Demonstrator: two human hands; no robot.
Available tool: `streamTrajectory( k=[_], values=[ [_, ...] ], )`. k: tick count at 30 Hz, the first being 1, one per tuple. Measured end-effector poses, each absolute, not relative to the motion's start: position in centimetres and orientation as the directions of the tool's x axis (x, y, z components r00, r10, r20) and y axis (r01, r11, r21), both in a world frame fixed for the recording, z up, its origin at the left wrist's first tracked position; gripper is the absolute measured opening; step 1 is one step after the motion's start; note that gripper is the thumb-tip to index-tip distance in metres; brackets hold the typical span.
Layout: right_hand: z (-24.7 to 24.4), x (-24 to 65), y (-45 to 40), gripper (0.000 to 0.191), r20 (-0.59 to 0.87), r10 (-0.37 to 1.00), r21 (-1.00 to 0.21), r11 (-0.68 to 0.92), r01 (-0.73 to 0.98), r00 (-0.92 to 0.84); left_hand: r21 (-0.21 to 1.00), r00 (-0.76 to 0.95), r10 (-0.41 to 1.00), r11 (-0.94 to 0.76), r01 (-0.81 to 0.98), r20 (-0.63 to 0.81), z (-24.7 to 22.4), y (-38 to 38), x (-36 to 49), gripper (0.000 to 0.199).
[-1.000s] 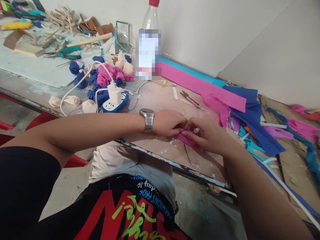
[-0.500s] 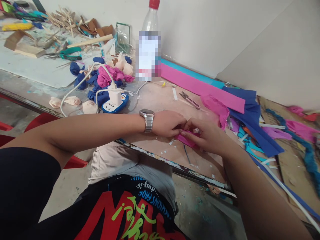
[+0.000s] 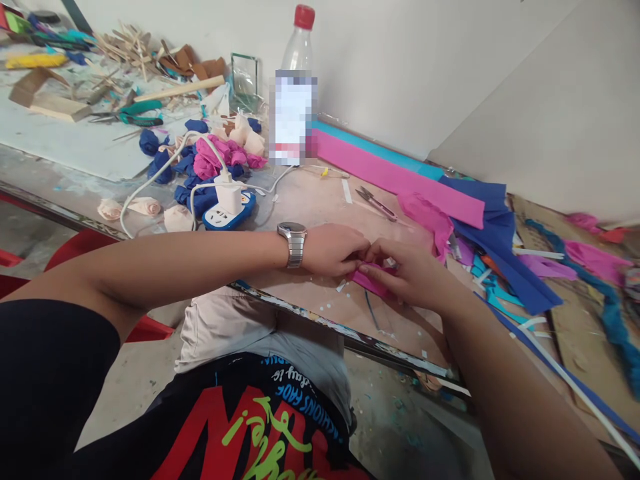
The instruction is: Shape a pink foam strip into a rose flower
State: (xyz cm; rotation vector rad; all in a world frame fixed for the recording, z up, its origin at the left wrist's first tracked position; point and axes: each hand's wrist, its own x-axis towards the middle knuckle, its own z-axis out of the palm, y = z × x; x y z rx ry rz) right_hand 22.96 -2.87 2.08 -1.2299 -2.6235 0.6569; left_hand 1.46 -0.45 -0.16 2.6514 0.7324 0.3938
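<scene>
A small strip of pink crepe paper (image 3: 371, 279) is pinched between my two hands, just above the tabletop near its front edge. My left hand (image 3: 331, 250), with a metal watch (image 3: 293, 243) on its wrist, is closed on the strip's left end. My right hand (image 3: 407, 270) grips the same strip, thumb and index finger meeting close to the left fingertips. The fingers hide part of the paper. A thin dark wire-like piece (image 3: 371, 310) lies on the table below. Beyond the hands rest small thread snips (image 3: 376, 203).
Rolled paper flowers, pink (image 3: 213, 157) and blue, surround a blue-white power strip (image 3: 227, 212) with a cable. A phone (image 3: 293, 120) leans on a bottle (image 3: 300, 47). Folded pink crepe paper (image 3: 400, 170) and blue sheets (image 3: 505, 240) lie right. Pliers (image 3: 137, 113) lie at left.
The camera view has shifted slightly. Both hands keep their pinch on the pink crepe paper, with hardly any finger movement visible.
</scene>
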Motion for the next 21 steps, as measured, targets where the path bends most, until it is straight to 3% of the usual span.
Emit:
streamTrajectory(
  k=[21],
  values=[
    [1.93,22.9,-2.78,0.031,-0.018,0.763,-0.446,0.572,0.688,-0.646,0.415,0.83,0.53,-0.804,0.426,0.173,-0.22,-0.41,1.47,0.019]
  ],
)
